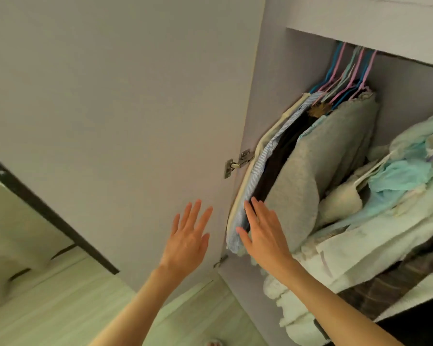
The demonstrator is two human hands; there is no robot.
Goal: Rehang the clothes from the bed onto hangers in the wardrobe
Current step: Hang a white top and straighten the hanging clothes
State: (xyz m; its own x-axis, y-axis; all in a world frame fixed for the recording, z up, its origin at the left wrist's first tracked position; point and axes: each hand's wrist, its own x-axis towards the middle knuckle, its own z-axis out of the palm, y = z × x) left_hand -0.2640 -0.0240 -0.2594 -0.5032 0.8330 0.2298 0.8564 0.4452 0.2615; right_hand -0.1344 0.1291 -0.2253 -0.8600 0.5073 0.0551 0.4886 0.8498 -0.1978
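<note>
The wardrobe stands open, with several clothes hanging on pink and blue hangers. At the left hang a cream garment, a blue striped shirt, dark clothes and a thick grey garment. My right hand is flat with fingers spread, resting against the lower edge of the striped shirt and the dark clothes. My left hand is raised with fingers apart in front of the open wardrobe door, holding nothing. The bed is out of view.
White, cream and pale turquoise clothes hang bunched at the right of the wardrobe, above dark fabric. A metal hinge joins the door to the frame. A dark-framed mirror and pale wooden floor lie at lower left.
</note>
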